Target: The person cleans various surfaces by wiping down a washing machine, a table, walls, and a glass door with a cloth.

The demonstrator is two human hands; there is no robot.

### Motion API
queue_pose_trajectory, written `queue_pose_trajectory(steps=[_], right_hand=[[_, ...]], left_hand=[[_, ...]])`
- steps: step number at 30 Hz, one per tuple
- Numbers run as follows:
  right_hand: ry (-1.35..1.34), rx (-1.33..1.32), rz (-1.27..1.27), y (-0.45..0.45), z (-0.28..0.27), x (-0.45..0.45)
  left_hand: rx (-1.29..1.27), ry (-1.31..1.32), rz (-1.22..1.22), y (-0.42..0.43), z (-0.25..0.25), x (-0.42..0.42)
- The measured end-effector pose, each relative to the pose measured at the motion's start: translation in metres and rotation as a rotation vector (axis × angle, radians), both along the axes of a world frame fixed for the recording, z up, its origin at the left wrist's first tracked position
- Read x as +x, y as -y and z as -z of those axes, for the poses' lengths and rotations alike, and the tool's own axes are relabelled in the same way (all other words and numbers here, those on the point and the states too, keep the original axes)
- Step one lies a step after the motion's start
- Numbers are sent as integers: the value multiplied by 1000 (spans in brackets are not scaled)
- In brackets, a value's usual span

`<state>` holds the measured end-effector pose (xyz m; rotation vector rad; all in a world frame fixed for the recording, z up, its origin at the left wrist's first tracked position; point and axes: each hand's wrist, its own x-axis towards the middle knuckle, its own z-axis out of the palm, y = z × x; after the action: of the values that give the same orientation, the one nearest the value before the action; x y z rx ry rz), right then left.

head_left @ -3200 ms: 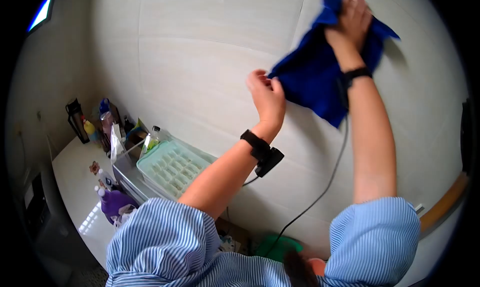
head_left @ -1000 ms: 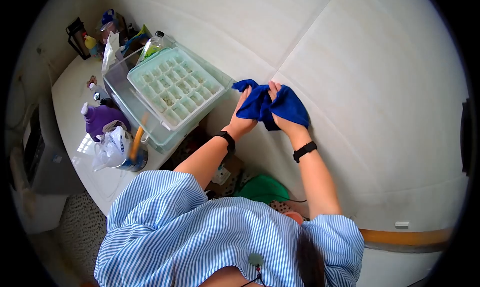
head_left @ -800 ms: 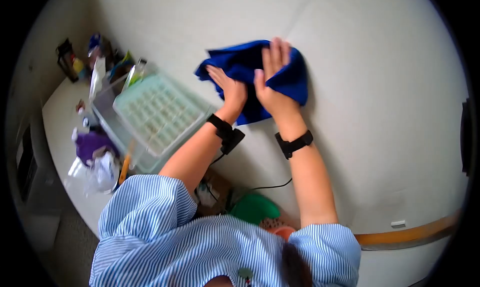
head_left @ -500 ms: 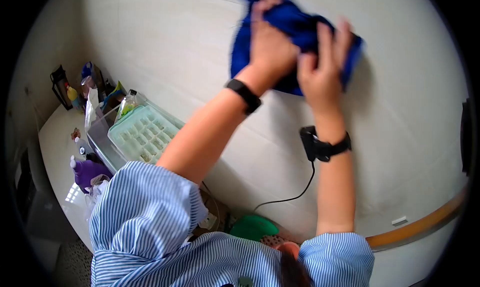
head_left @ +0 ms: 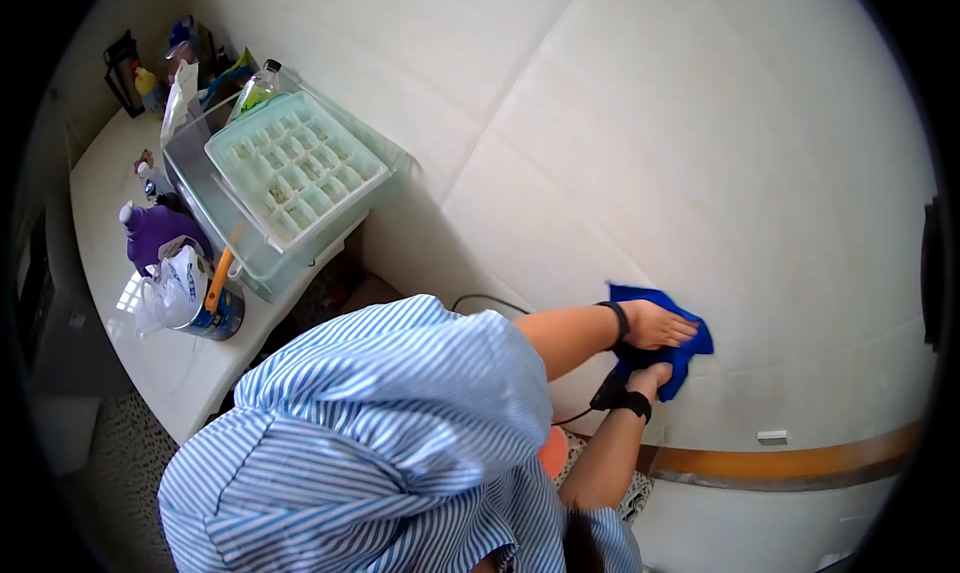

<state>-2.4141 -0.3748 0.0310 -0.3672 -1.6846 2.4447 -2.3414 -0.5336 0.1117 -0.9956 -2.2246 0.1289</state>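
Observation:
A blue cloth (head_left: 690, 345) lies crumpled against the pale tiled wall (head_left: 780, 223), right of centre. My left hand (head_left: 660, 325) presses on the upper part of the cloth, its fingers stretched out flat. Just below it, my right hand (head_left: 650, 378) is closed at the cloth's lower edge, with its fingertips partly hidden in the folds. Dark straps circle both wrists, and a black device with a cable sits by the right one.
On the white table (head_left: 110, 263) at left are a clear bin (head_left: 260, 273) with a lidded ice-cube tray (head_left: 300, 168), a purple bottle (head_left: 160, 235) and a can (head_left: 225, 318) with a plastic bag. An orange-brown strip (head_left: 790, 463) runs along the lower wall.
Both hands and the cloth have moved from high on the wall down to its lower right part. My left arm now reaches across to the right, and the view has shifted downward.

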Motion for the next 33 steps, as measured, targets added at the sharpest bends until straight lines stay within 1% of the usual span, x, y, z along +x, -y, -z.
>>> queue_pose_trajectory(steps=[1,2,3,4,5,6,7,8,9,10,11,12,13,14,15,16,17,18,19,20,22,24,25,26,27,28,29,30,32,33], right_hand=[[-40,52,3,-3,3,2],[-140,188,43,0,0,6],[-305,400,115,7,-11,10],[-505,668,222,19,-27,12],[-735,911,338,35,-47,14],[-953,1083,434,56,-70,16],[-1122,1216,506,79,-96,22],[-1134,1390,499,104,-123,27],[-950,1656,371,129,-145,26],[-909,1849,358,169,-184,60],[-1272,1397,716,211,-223,120],[-1589,1138,484,240,-244,150],[-1670,1219,359,270,-247,163],[-1743,1300,235,298,-250,175],[-1785,1515,228,321,-251,200],[-1955,1454,142,343,-240,207],[-2012,1097,-235,380,-195,196],[-1948,982,-443,390,-176,201],[-1869,854,-634,399,-157,207],[-1710,997,-686,377,-152,223],[-1399,801,-797,349,-118,219],[-922,866,-934,311,-111,224],[-1216,1024,-672,297,-80,211],[-1488,1169,-376,285,-49,200],[-1309,1213,-508,271,-47,200],[-1278,1144,-464,258,-45,197],[-1272,1144,-290,249,-44,188],[-1253,1157,-106,237,-44,178],[-1157,1110,123,211,-57,147],[-1162,1047,228,194,-65,129]], left_hand=[[41,-62,7,9,21,8],[84,-122,13,19,38,16],[244,-84,14,23,52,22],[398,-46,11,28,63,26],[477,-139,-97,39,51,46],[595,-25,-201,50,34,69],[752,8,-307,61,24,86],[869,-182,-386,74,16,98],[883,-342,-499,89,11,106],[1050,-223,-513,104,11,114],[1151,-153,-604,117,6,128],[1112,-371,-782,130,6,136],[1257,-433,-817,144,8,141],[1404,-500,-764,164,10,151],[1422,-553,-852,180,14,164],[1468,-575,-944,201,34,165],[1731,-600,-679,231,47,174],[1980,-619,-408,258,54,189],[2184,-646,-34,264,30,202],[1679,-588,-558,276,44,213],[1606,-616,-793,292,50,207],[1530,-640,-895,293,44,198],[1494,-659,-949,293,40,194],[1419,-642,-949,288,35,193],[1348,-620,-945,279,28,193],[1283,-594,-931,268,21,190],[1131,-584,-887,259,12,186],[973,-632,-811,244,-4,175],[772,-533,-763,204,-40,151],[682,-547,-701,180,-59,137]])
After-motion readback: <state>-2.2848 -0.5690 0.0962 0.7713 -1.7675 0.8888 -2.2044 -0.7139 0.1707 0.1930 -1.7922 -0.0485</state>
